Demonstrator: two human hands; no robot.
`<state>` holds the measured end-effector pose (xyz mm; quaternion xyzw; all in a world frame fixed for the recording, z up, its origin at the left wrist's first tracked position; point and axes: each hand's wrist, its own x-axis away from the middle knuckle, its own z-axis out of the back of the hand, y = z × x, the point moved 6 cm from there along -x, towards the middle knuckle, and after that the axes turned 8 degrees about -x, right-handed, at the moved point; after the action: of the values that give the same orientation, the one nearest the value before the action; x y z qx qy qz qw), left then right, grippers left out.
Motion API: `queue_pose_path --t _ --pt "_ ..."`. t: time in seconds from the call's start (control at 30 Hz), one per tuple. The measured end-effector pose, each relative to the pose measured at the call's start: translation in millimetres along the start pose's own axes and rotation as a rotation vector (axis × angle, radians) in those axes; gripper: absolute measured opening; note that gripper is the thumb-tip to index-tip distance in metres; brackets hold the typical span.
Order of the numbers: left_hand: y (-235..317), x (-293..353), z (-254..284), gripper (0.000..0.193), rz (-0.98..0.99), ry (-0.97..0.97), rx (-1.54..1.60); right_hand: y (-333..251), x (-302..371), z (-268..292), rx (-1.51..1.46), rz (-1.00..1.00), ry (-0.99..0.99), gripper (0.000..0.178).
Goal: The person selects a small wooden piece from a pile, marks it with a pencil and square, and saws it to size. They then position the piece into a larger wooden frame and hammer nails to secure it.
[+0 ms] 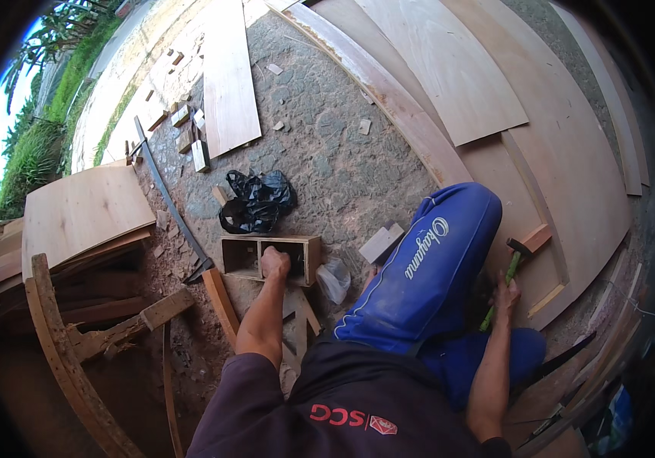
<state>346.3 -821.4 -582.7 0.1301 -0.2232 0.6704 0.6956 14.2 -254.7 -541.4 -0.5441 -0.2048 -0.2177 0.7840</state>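
A small two-compartment wooden box rests on the ground in front of me. My left hand reaches into its right compartment, closed, the fingertips hidden; what they pinch, if anything, I cannot make out. Held in my right hand, beside my bent knee, is a hammer with a green handle and a dark head. The hammer's head is up against a short wood block on the plywood. A crumpled black plastic bag lies just beyond the box, and a clear plastic bag lies at its right side.
Plywood sheets cover the ground on the right. A long handsaw-like blade lies left of the box. Stacked boards and rough timber stand at the left. Small wood blocks are scattered farther off, near a plywood strip.
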Motion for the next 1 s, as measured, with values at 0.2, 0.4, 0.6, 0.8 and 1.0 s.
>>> queue_pose_path --t 0.2,0.4,0.6,0.8,1.0 --pt "4.1 30.9 20.5 0.025 -0.318 0.238 0.185 7.0 -4.9 6.3 -0.014 0.003 0.014 0.037" --pt "-23.3 12.6 -6.1 0.014 -0.233 -0.112 0.89 0.8 0.8 0.0 -0.073 -0.021 -0.009 0.037" --pt "-26.8 33.0 5.0 0.011 -0.087 -0.431 1.305 -4.7 3.4 -0.9 -0.03 -0.015 0.003 0.036" --pt "-26.8 39.9 9.3 0.01 -0.107 -0.554 1.178 -1.3 1.0 0.7 -0.001 -0.016 -0.028 0.04" --pt "-17.0 14.3 40.5 0.017 -0.461 0.056 0.016 -8.9 5.4 -5.7 0.042 -0.02 -0.02 0.039"
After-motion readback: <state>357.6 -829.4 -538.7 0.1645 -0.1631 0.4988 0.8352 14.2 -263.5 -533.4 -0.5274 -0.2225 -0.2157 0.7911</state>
